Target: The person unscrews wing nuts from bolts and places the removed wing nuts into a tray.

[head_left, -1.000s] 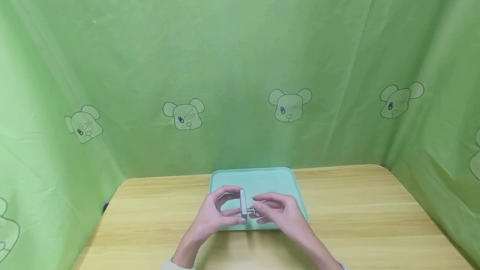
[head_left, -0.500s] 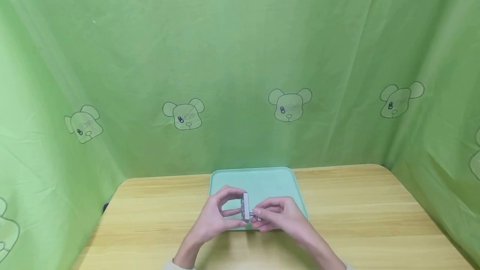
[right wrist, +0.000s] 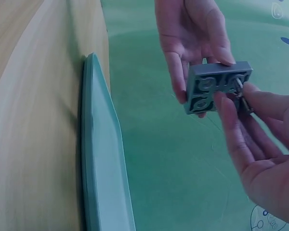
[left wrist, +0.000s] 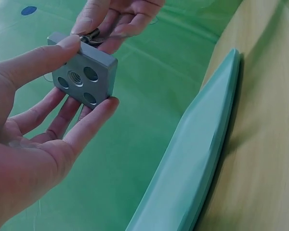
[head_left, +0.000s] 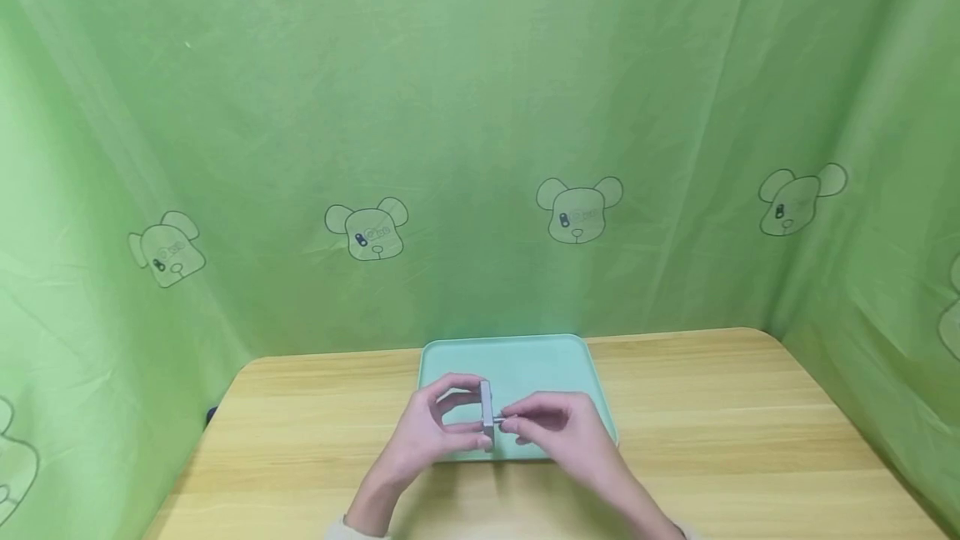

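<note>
A small square grey metal block (head_left: 486,407) stands on edge between the two hands, above the tray. My left hand (head_left: 429,433) grips it by opposite edges, thumb on one side and fingers on the other. Round holes, one threaded, pierce the face of the block (left wrist: 102,86) in the left wrist view. Its other face carries raised curved ribs in the right wrist view. Thumb and fingers of my right hand (head_left: 573,436) pinch a small metal screw (right wrist: 239,85), whose shank reaches the ribbed face near a corner. Those fingers partly hide the screw's outer end.
Beneath the hands, a mint-green tray (head_left: 517,350) with a low rim lies on the light wooden table (head_left: 322,415). Behind the table hangs a green curtain (head_left: 465,282) printed with bear heads, which also runs along both sides.
Half a second ago the block was turned slightly, showing its holes to the head view; now it is nearly edge-on again. The right fingers have drawn closer round the screw than a second ago.
</note>
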Demonstrator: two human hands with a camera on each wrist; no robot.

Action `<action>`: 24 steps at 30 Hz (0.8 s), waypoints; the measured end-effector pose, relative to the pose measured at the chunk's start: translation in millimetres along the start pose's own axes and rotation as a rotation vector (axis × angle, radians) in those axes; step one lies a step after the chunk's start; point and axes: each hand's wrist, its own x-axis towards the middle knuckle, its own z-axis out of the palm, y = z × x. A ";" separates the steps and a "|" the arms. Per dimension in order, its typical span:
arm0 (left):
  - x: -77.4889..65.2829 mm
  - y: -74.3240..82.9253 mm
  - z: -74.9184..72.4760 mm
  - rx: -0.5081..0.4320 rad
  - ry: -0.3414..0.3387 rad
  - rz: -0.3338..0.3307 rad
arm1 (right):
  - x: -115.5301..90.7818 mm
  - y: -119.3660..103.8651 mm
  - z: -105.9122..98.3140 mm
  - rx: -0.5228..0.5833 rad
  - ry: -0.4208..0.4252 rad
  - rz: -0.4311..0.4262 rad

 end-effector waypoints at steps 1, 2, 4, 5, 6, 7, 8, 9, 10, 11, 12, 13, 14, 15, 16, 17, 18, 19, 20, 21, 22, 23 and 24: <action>-0.3 0.2 -0.5 -0.013 0.001 -0.009 | -0.1 -1.4 1.4 -0.031 0.018 -0.042; -0.6 0.7 -0.9 -0.023 0.001 -0.015 | -0.2 -3.7 2.9 -0.062 0.036 -0.088; -0.9 1.7 -1.5 -0.033 0.001 -0.021 | -0.6 -9.7 5.2 -0.123 0.062 -0.203; -1.0 2.5 -1.6 -0.033 0.001 -0.022 | -0.5 -13.1 6.1 -0.154 0.072 -0.282; -1.1 3.2 -1.7 -0.034 0.002 -0.022 | -0.2 -16.4 6.8 -0.184 0.082 -0.368; -1.1 3.9 -1.7 -0.034 0.001 -0.021 | 0.3 -19.5 7.3 -0.212 0.092 -0.452; -1.2 4.7 -1.6 -0.034 0.001 -0.020 | 0.8 -22.3 7.6 -0.229 0.099 -0.528; -1.1 5.3 -1.5 -0.034 0.002 -0.022 | 1.5 -24.2 7.8 -0.243 0.105 -0.596; -1.1 5.9 -1.5 -0.029 0.005 -0.024 | 2.2 -25.1 8.1 -0.253 0.111 -0.659; -1.2 6.3 -1.7 -0.022 0.007 -0.028 | 3.0 -25.7 8.4 -0.260 0.115 -0.709; -1.1 6.7 -1.7 -0.017 0.009 -0.030 | 3.5 -25.7 8.6 -0.262 0.120 -0.740; -1.0 7.1 -1.7 -0.011 0.012 -0.034 | 4.1 -25.1 8.8 -0.262 0.124 -0.763; -1.1 7.2 -1.8 -0.004 0.014 -0.039 | 4.4 -24.4 8.9 -0.259 0.126 -0.776; -1.0 7.4 -1.8 0.001 0.014 -0.041 | 4.6 -23.8 9.0 -0.255 0.127 -0.783; -1.1 7.4 -1.9 0.005 0.014 -0.042 | 4.7 -23.3 9.1 -0.252 0.127 -0.789; -1.1 7.6 -1.8 0.006 0.013 -0.040 | 4.7 -22.9 9.2 -0.252 0.129 -0.788; -1.0 7.6 -1.9 0.006 0.013 -0.041 | 4.7 -22.7 9.2 -0.253 0.131 -0.790; -1.1 7.5 -2.1 0.007 0.013 -0.044 | 4.6 -22.7 9.3 -0.252 0.130 -0.788; -1.1 7.5 -2.2 0.007 0.014 -0.045 | 4.4 -23.2 9.4 -0.254 0.130 -0.785; -1.2 7.5 -2.4 0.007 0.014 -0.046 | 4.3 -23.8 9.6 -0.257 0.129 -0.783; -1.3 7.4 -2.6 0.008 0.015 -0.045 | 4.2 -24.0 9.7 -0.261 0.128 -0.778; -1.5 7.1 -2.9 0.011 0.017 -0.047 | 4.2 -24.0 9.8 -0.269 0.127 -0.772; -1.6 6.7 -3.3 0.014 0.020 -0.048 | 4.0 -24.1 9.8 -0.271 0.121 -0.757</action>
